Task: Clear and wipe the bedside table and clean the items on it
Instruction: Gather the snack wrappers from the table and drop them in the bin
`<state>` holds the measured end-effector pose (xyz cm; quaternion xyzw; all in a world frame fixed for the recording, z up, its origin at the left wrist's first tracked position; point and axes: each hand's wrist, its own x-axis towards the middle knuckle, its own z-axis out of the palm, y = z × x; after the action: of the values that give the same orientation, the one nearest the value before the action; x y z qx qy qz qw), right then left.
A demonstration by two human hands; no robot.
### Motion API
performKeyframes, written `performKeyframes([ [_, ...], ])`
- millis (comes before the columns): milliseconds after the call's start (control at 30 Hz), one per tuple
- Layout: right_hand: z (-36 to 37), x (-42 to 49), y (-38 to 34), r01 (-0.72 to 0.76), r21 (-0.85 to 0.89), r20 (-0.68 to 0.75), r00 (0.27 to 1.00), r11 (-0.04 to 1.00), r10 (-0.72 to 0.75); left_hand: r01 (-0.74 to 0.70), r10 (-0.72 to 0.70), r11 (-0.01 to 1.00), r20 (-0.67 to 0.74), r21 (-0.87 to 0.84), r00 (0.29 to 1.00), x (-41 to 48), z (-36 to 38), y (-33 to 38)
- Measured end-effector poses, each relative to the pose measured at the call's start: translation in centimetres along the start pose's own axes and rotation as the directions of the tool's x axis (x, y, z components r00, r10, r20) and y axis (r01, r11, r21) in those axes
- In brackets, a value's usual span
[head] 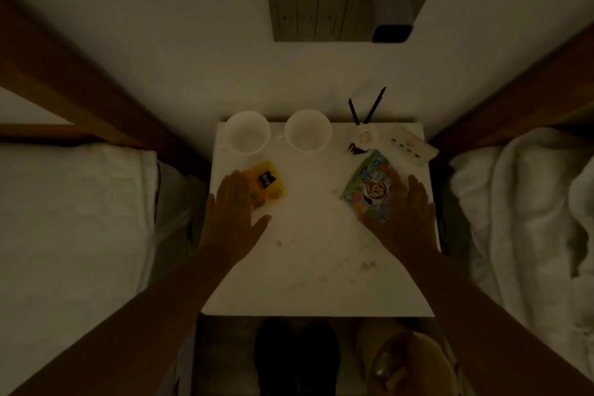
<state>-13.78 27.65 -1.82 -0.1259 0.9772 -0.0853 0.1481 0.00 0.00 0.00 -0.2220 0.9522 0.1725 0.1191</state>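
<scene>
The white bench (321,296) is standing between two beds, under a wall switch panel (350,6); the left grip (231,212) is lying palm down at 9 o'clock, fingers straight and thumb spread, its fingertips covering the near edge of the yellow packet (271,185) at 10 o'clock; the right grip (405,219) is lying just as flat and open at 3 o'clock, fingers straight, touching the right edge of the green cartoon-printed packet (368,183) at 2 o'clock; neither grip is curling round anything. Two white cups (247,132) are sitting side by side at 11 and 12 o'clock; a small white holder (364,137) with dark sticks is standing at 1 o'clock, a white power strip (408,145) just beside it at the far right corner. Crumbs (366,264) are lying scattered from the centre toward 5 o'clock. A bin (427,360) is showing below the bench's near edge.
</scene>
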Motion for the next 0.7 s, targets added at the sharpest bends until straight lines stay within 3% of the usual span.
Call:
performKeyframes([
  [467, -0.4, -0.5, -1.0, -0.035, -0.032, -0.084, 0.996, 0.999, 0.032, 0.080, -0.077, 0.995, -0.061, 0.058, 0.995, -0.7, 1.0, 1.4],
  [700, -1.3, -1.3, -1.6, -0.056, 0.236, -0.024, 0.998, 0.970, 0.064, 0.048, -0.050, 0.996, -0.018, -0.080, 0.999, -3.4, 0.5, 2.2],
])
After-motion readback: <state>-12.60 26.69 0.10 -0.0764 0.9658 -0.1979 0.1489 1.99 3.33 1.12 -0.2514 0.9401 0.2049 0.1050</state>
